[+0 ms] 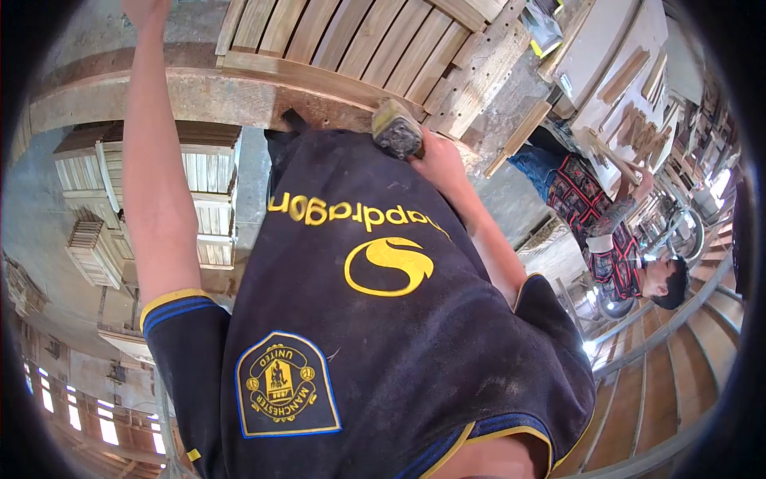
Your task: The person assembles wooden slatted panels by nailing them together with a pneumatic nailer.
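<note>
My right hand (441, 164) is closed around a worn, blocky mallet-like tool (397, 132), held in front of my dark shirt at the bench edge. The tool has a dark, scuffed end and a yellowish top; its handle is hidden by my fingers. Just beyond it lies a slatted wooden panel (343, 40) on the workbench (191, 92). My left arm stretches forward over the bench, and my left hand (146, 11) is cut off by the top edge, so its fingers do not show.
A thick board with holes (479, 88) lies right of the panel. Stacked slatted wooden pieces (211, 172) stand on the floor at left. At right, another person (594, 215) works at a table (594, 112) bearing wood strips. A plastic packet (542, 32) lies at the upper right.
</note>
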A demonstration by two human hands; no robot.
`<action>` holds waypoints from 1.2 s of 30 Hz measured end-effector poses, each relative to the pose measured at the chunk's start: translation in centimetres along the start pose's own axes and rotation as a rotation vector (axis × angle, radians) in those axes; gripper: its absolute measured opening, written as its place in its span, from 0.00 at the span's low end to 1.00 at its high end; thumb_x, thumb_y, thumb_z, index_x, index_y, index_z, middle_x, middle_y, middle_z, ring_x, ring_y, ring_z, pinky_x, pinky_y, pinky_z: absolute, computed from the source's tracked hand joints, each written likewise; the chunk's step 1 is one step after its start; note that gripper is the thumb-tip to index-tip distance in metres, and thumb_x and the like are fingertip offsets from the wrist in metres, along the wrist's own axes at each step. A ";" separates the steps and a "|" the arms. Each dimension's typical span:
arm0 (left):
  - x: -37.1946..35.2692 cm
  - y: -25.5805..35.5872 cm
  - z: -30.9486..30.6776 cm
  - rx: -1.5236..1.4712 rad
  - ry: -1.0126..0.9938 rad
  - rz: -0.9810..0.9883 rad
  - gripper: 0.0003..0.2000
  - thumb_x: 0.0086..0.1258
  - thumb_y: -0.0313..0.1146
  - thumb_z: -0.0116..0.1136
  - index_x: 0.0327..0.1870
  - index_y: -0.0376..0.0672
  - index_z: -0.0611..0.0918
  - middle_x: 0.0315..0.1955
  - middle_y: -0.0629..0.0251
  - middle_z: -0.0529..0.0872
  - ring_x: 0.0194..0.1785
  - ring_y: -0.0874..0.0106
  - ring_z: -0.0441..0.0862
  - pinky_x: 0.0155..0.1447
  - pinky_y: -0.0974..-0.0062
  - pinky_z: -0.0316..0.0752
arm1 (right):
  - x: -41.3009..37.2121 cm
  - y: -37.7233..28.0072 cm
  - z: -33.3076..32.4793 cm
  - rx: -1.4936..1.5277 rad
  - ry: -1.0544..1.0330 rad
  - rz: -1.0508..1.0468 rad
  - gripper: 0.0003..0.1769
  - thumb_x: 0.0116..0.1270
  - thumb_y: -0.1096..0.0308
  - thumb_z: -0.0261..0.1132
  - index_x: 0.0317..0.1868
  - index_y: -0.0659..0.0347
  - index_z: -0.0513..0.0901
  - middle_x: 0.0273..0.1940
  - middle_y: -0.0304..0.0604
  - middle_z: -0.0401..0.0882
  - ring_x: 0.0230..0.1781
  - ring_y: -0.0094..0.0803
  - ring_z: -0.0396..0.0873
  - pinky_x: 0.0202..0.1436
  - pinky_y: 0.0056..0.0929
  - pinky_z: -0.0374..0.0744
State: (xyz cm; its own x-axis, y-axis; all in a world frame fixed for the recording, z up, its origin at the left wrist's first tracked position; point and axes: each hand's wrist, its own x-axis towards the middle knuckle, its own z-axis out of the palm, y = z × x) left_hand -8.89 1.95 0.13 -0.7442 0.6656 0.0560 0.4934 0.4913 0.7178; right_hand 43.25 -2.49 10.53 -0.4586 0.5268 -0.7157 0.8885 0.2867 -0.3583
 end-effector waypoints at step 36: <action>-1.0 0.8 -0.5 0.158 -0.132 -0.098 0.19 0.63 0.50 0.55 0.34 0.40 0.81 0.26 0.58 0.82 0.30 0.62 0.79 0.37 0.66 0.71 | 7.8 33.5 -7.4 -0.210 0.144 0.553 0.14 0.58 0.60 0.61 0.27 0.64 0.80 0.25 0.48 0.81 0.26 0.38 0.80 0.33 0.36 0.78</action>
State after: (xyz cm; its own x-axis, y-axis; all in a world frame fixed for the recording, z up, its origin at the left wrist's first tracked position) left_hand -7.98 1.45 1.02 -0.7316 0.6732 -0.1072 0.4943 0.6321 0.5968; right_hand 69.30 17.10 -2.64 0.0593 0.7412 -0.6686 0.9801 0.0839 0.1800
